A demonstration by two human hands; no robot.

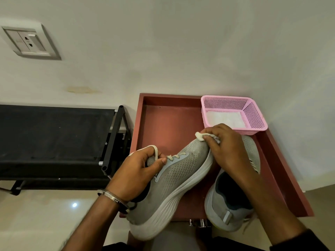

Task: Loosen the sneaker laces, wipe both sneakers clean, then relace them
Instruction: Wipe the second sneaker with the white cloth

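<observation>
A grey mesh sneaker with a white sole is tilted on its side over the red-brown tabletop. My left hand grips it at the tongue, with a loose cream lace looping over the fingers. My right hand pinches a small white cloth against the sneaker's toe. The second grey sneaker stands on the table under my right forearm, heel towards me, partly hidden.
A pink plastic basket with white cloth inside sits at the table's far right corner against the wall. A black rack stands left of the table. A wall socket is at the upper left.
</observation>
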